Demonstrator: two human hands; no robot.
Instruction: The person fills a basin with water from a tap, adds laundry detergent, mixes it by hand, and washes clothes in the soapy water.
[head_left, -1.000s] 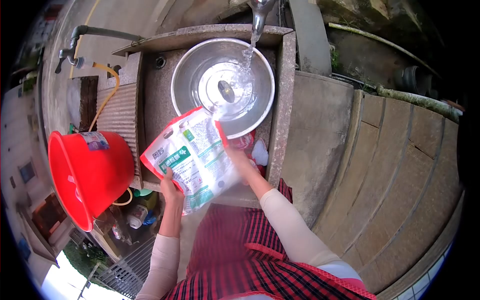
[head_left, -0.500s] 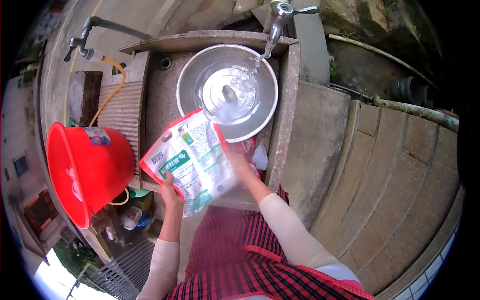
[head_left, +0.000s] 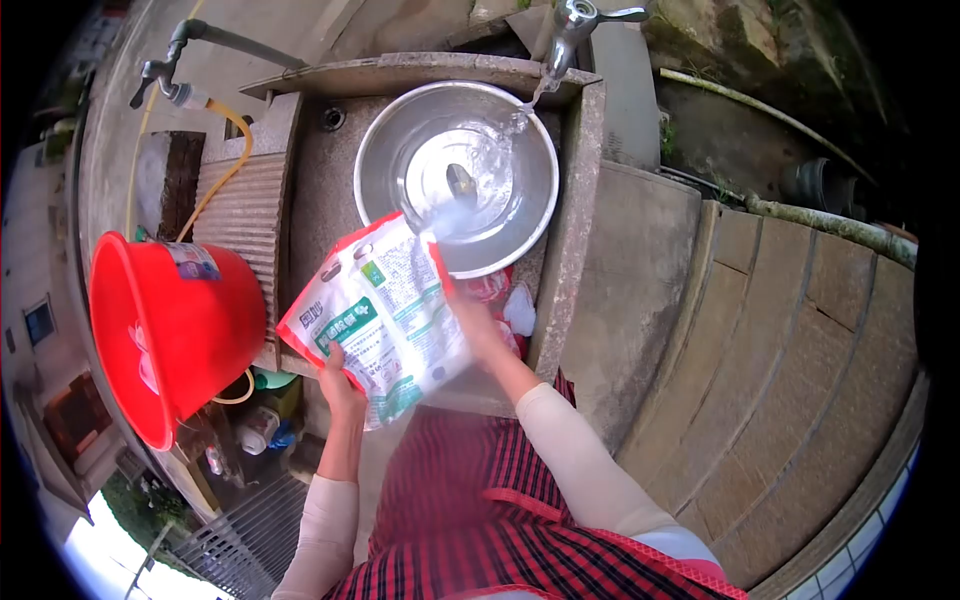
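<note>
My left hand grips the lower left edge of a white, red and green printed bag, thumb on its front. On the bag's right side, my right hand is closed around the edge, its fingers partly hidden. The bag's upper corner tilts over the near rim of a round metal basin. A whitish, powder-like blur spreads from that corner into the basin. Water runs from a metal tap into the basin at its far right. Behind my right hand, red plastic and a small white item lie in the sink.
The basin stands in a stone sink with a ribbed washboard on its left. A red bucket sits left of that, near a second tap with a yellow hose. Concrete slabs lie at the right.
The whitish blur at the bag's corner has grown more visible over the basin. Both hands keep their hold on the bag, and the view has shifted slightly.
</note>
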